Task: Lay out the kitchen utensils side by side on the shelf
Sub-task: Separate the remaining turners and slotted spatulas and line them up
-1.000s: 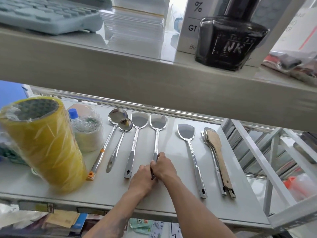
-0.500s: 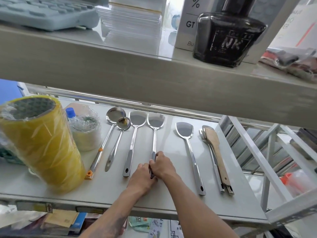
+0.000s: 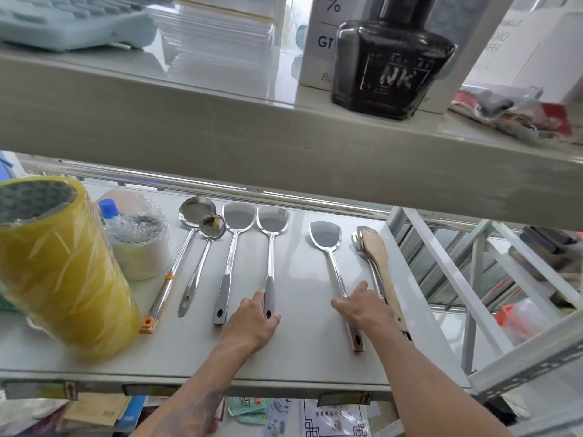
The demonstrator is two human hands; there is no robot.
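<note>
Several steel utensils lie side by side on the white shelf point(image 3: 303, 357): an orange-tipped ladle point(image 3: 197, 210), a small ladle point(image 3: 214, 225) and a steel turner point(image 3: 238, 216). My left hand point(image 3: 252, 324) holds the handle end of the middle turner point(image 3: 273, 219) between thumb and forefinger. Set apart to the right lies another turner point(image 3: 325, 238); my right hand point(image 3: 362, 307) grips its handle, which pokes out below the palm. At the far right a wooden spatula point(image 3: 375, 252) lies on top of a steel utensil point(image 3: 362, 231).
A tall yellow wrapped stack of tape rolls point(image 3: 60, 272), a wrapped white roll point(image 3: 142, 247) and a blue-capped bottle point(image 3: 108, 208) fill the shelf's left. The upper shelf point(image 3: 284, 137) hangs low overhead with a black bottle point(image 3: 394, 64) and keyboard point(image 3: 63, 20). White racking point(image 3: 457, 279) stands right.
My right hand has let go of the middle turner's handle and moved right onto the handle of the turner beside it. My left hand stays on the middle turner.
</note>
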